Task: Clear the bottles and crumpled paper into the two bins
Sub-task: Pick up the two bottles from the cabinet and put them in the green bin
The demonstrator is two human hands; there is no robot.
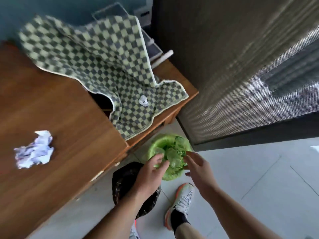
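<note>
You get one wide-angle view from the head, looking steeply down past the worktop (pixel 51 104) edge on your left to the floor (pixel 259 178), close above both forearms and your feet.

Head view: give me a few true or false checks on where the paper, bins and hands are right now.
1. A crumpled paper lies on the wooden desk. True.
2. Both hands hover over the black-lined bin. False: the left hand and right hand are over the green-lined bin.
3. Clear bottles sit in the green-lined bin. True.
4. The right hand grips the paper. False: its fingers are spread and empty.
5. A checkered cloth drapes over the desk. True.
</note>
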